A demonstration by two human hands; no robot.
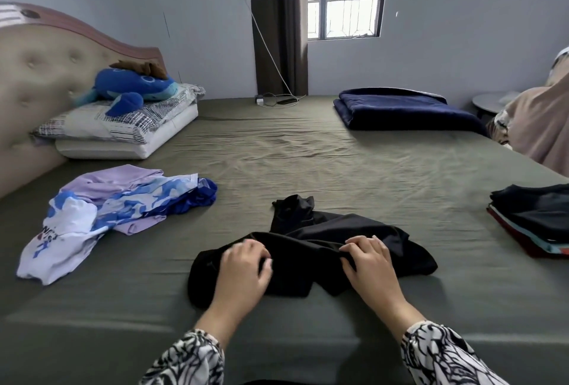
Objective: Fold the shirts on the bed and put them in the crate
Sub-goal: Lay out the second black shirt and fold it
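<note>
A crumpled black shirt point(311, 243) lies on the olive-green bed point(308, 153) near its front edge. My left hand point(243, 267) grips a bunched fold on the shirt's left part. My right hand point(368, 261) pinches the fabric's upper edge on the right. To the left lies a loose heap of unfolded shirts point(107, 209): lilac, blue-and-white patterned, and white with print. A stack of folded dark shirts point(535, 218) sits at the bed's right edge. No crate is in view.
Pillows point(123, 129) with a blue plush toy point(132, 86) lie at the padded headboard, back left. A folded navy blanket point(403, 110) rests at the back right. A charger and phone point(277, 101) sit by the far edge. A person's sleeve point(538, 126) shows at the right.
</note>
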